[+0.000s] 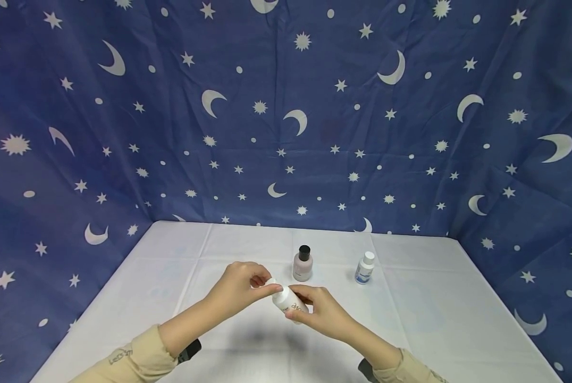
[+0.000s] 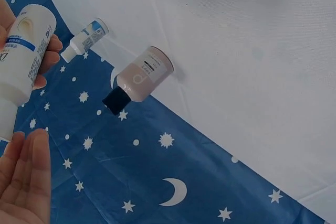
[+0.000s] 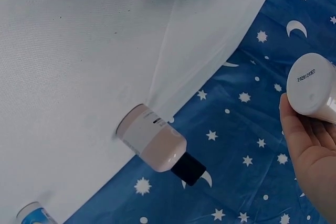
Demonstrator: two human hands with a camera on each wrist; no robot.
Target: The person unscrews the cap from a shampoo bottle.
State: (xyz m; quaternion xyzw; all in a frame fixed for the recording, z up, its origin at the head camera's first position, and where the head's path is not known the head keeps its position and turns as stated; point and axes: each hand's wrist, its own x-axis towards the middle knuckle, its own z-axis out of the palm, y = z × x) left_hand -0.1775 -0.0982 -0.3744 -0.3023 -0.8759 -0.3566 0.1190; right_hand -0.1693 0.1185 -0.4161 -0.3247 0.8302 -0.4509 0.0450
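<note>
A white bottle with "Dove" lettering (image 1: 291, 303) is held tilted above the table, its capped end pointing up and to the left. My right hand (image 1: 323, 311) grips the bottle's body, thumb on the near side. At the other end, my left hand (image 1: 247, 283) pinches the white cap (image 1: 273, 282) between thumb and fingers. The left wrist view shows the bottle's printed back (image 2: 26, 51) and the left fingers (image 2: 31, 166) at the cap. Its flat base (image 3: 310, 83), stamped with a date, faces the right wrist camera.
Behind the hands stands a pinkish bottle with a black cap (image 1: 302, 264). Farther right is a small white bottle with a blue label (image 1: 364, 267). Both are upright on the white-covered table (image 1: 439, 319). A blue curtain with moons and stars (image 1: 314, 122) surrounds the table's back and sides.
</note>
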